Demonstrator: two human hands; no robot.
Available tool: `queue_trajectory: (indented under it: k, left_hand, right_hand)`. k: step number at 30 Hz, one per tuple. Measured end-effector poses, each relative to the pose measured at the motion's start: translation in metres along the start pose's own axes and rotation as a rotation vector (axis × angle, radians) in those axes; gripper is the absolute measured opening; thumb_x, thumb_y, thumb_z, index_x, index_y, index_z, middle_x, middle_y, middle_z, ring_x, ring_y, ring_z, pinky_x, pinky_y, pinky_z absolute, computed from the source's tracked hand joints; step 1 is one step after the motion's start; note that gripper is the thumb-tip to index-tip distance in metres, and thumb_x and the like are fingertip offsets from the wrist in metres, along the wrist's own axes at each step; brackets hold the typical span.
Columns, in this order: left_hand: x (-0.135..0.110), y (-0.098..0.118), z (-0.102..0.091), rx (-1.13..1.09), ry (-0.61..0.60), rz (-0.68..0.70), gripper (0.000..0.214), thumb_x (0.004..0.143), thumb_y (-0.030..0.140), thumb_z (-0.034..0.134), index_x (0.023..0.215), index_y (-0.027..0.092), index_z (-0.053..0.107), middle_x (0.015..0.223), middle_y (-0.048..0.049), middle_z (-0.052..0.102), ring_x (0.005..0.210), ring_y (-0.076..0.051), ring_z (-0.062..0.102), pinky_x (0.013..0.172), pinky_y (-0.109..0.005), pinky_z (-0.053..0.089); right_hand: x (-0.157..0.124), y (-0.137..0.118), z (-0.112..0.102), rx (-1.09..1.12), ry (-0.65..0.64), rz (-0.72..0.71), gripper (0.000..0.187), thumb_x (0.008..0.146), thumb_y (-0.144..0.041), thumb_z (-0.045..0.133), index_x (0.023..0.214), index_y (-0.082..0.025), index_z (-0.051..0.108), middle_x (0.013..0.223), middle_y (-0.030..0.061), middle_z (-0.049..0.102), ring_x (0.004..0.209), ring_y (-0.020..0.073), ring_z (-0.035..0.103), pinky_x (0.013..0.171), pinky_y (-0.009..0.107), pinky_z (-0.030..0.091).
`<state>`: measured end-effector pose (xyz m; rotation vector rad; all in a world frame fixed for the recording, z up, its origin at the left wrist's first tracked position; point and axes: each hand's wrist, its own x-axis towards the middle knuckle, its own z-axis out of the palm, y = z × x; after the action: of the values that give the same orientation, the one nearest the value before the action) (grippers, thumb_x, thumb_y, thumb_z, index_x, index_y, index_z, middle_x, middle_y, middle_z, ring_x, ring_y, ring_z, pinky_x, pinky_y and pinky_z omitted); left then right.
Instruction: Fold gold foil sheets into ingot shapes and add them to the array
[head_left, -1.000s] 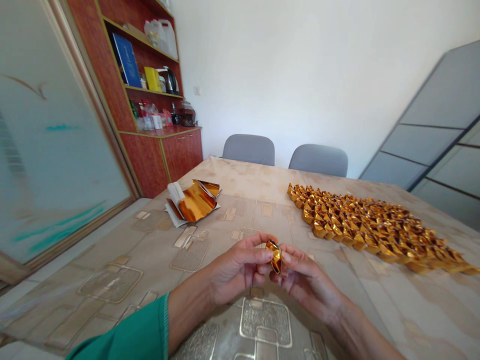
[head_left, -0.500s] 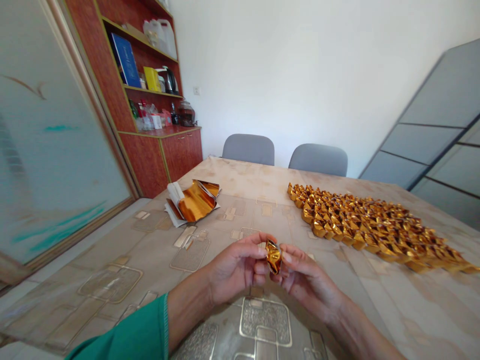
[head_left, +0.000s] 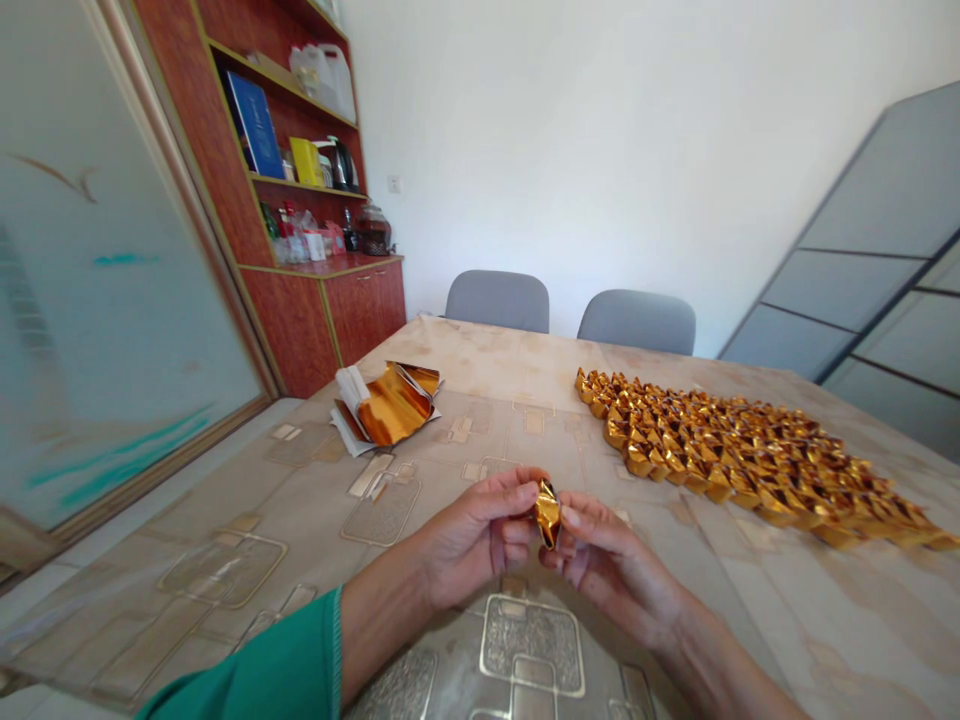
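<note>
My left hand (head_left: 472, 535) and my right hand (head_left: 607, 560) hover over the table, close together. Their fingertips pinch a small crumpled piece of gold foil (head_left: 548, 513) from both sides, and much of it shows between them. Up and to the right lies a large block of folded gold foil pieces (head_left: 739, 455), packed in tight rows. Further left sits a stack of gold foil sheets with white paper (head_left: 386, 407). Neither hand touches the block or the stack.
The table has a beige patterned cover (head_left: 480, 370). Behind it stand two grey chairs (head_left: 496, 300) and a wooden shelf cabinet (head_left: 322, 320) holding assorted items. A frosted glass door (head_left: 112, 300) fills the left side, and grey panels (head_left: 862, 260) stand at the right.
The foil piece now looks a little narrower and more upright between my fingers. My hands have stayed almost in place.
</note>
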<state>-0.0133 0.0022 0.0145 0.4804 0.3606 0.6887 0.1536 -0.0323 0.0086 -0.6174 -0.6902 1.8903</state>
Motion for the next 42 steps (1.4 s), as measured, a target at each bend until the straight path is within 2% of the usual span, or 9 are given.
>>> queue_trajectory:
  k: [5,11,14,23,28,31,36,42]
  left_hand:
    - [-0.002,0.000,0.001,0.054,0.047,0.023,0.028,0.071,0.017,0.079,0.096,0.015,0.068,0.076,-0.0005,0.064,0.054,-0.004,0.050,0.051,-0.015,0.038]
    - [-0.002,-0.002,0.003,0.210,0.104,0.114,0.031,0.072,0.023,0.078,0.099,0.017,0.064,0.076,-0.0003,0.063,0.059,-0.007,0.053,0.055,-0.019,0.040]
    - [-0.004,0.000,0.007,0.228,0.104,0.113,0.035,0.071,0.021,0.077,0.102,0.017,0.061,0.079,0.0000,0.063,0.060,-0.006,0.053,0.056,-0.018,0.039]
    - [-0.004,-0.003,0.011,0.475,0.211,0.162,0.025,0.068,0.018,0.064,0.092,0.018,0.056,0.072,0.0009,0.060,0.056,-0.009,0.050,0.054,-0.022,0.033]
    - [-0.006,-0.002,0.016,0.527,0.252,0.164,0.024,0.070,0.023,0.068,0.090,0.018,0.056,0.068,0.0027,0.059,0.054,-0.008,0.047,0.053,-0.022,0.031]
    - [-0.007,-0.001,0.018,0.495,0.242,0.154,0.028,0.069,0.023,0.072,0.091,0.018,0.056,0.070,0.0030,0.059,0.054,-0.007,0.047,0.053,-0.021,0.029]
    - [-0.007,0.002,0.013,0.502,0.175,0.083,0.034,0.067,0.018,0.072,0.095,0.020,0.053,0.075,0.0010,0.064,0.063,-0.010,0.057,0.055,-0.021,0.033]
    - [-0.006,0.006,0.008,0.474,0.129,0.007,0.038,0.067,0.015,0.070,0.098,0.021,0.049,0.078,0.0011,0.065,0.064,-0.011,0.060,0.053,-0.020,0.032]
  right_hand:
    - [-0.001,0.000,-0.001,-0.018,0.019,0.026,0.021,0.063,-0.021,0.086,0.077,-0.012,0.073,0.067,-0.0012,0.063,0.060,0.0077,0.053,0.060,0.021,0.042]
    - [0.000,0.002,-0.001,-0.009,0.017,0.009,0.017,0.066,-0.022,0.085,0.076,-0.014,0.074,0.064,-0.0020,0.061,0.058,0.0081,0.050,0.059,0.022,0.042]
    - [0.000,0.003,-0.001,0.019,0.061,0.011,0.019,0.065,-0.023,0.086,0.077,-0.014,0.074,0.063,-0.0026,0.061,0.059,0.0081,0.050,0.061,0.022,0.042]
    - [0.000,0.005,0.000,-0.091,0.046,0.007,0.018,0.067,-0.024,0.083,0.077,-0.013,0.073,0.067,-0.0005,0.064,0.057,0.0074,0.049,0.059,0.022,0.039]
    - [0.000,0.006,0.000,-0.058,0.059,0.002,0.015,0.067,-0.022,0.083,0.076,-0.015,0.074,0.065,-0.0012,0.064,0.058,0.0086,0.051,0.058,0.021,0.041]
    - [-0.001,0.006,0.001,-0.011,0.074,0.005,0.013,0.066,-0.022,0.083,0.074,-0.016,0.074,0.062,-0.0024,0.062,0.059,0.0092,0.052,0.059,0.022,0.042]
    - [0.000,0.005,-0.001,-0.028,0.059,0.023,0.018,0.063,-0.021,0.086,0.075,-0.014,0.074,0.067,-0.0011,0.064,0.059,0.0083,0.052,0.059,0.021,0.041]
    - [0.001,0.006,-0.003,-0.045,0.044,0.009,0.017,0.066,-0.021,0.084,0.078,-0.015,0.074,0.070,-0.0014,0.065,0.059,0.0073,0.050,0.060,0.021,0.040]
